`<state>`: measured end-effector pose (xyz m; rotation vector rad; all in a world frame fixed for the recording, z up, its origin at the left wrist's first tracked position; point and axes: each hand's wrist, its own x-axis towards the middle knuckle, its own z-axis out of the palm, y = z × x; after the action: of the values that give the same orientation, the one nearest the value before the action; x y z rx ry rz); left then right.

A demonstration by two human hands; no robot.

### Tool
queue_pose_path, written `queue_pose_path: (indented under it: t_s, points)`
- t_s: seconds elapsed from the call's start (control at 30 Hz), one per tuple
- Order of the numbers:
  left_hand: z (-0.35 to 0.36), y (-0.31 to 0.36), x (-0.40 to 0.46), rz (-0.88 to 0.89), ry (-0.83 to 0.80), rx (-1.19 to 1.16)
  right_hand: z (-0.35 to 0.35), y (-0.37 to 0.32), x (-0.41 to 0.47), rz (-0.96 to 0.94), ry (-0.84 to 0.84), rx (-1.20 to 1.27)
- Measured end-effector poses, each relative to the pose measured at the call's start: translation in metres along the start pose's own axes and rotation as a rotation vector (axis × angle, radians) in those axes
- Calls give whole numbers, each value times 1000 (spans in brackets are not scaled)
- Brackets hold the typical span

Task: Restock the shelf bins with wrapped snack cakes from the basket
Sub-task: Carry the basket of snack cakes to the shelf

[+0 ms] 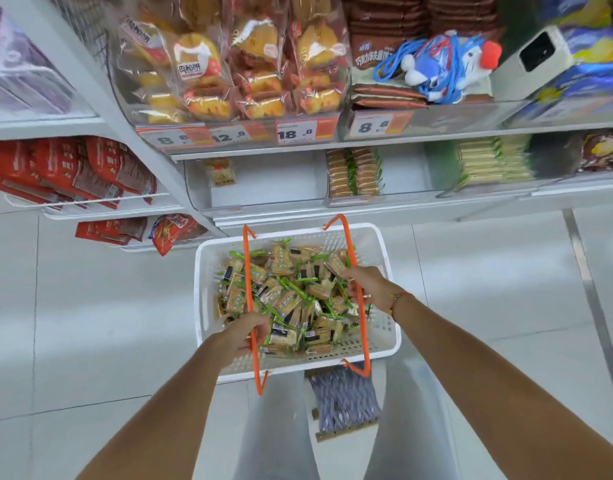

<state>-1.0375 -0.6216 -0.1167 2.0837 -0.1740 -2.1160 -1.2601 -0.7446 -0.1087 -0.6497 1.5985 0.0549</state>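
Wrapped snack cakes [291, 296] fill the white basket [384, 327], between both hands.

The left hand [244, 332] has its grip closed around the left orange handle [248, 292]; the right hand [365, 285] has its grip closed around the right orange handle [357, 292]. Beyond the hands, the shelf bins [263, 183] stand low on the shelf, one holding stacked cakes [353, 173]. Under the basket lies the pale floor [90, 323].

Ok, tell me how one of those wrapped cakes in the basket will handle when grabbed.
Probably light: each snack cake is small and many lie heaped in the basket. The glossy wrapper looks slippery, so a loose pinch may slide off. The cake inside is likely soft, so squeezing hard could crush it. Both the left hand and right hand are down among them.
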Motion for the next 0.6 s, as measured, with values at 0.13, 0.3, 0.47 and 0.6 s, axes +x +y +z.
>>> queue_pose_path:
  t_s: [0.13,0.3,0.47,0.6]
  points:
    - [28,9,14,17,58,-57,-31,4,26,16,-60,-53]
    - [78,32,37,26,151,-78,-61,14,63,-8,-91,-177]
    - [105,38,82,59,155,-98,-84,32,105,-107,-124,-382]
    - [116,41,126,22,197,-47,-102,36,146,-137,-97,-425]
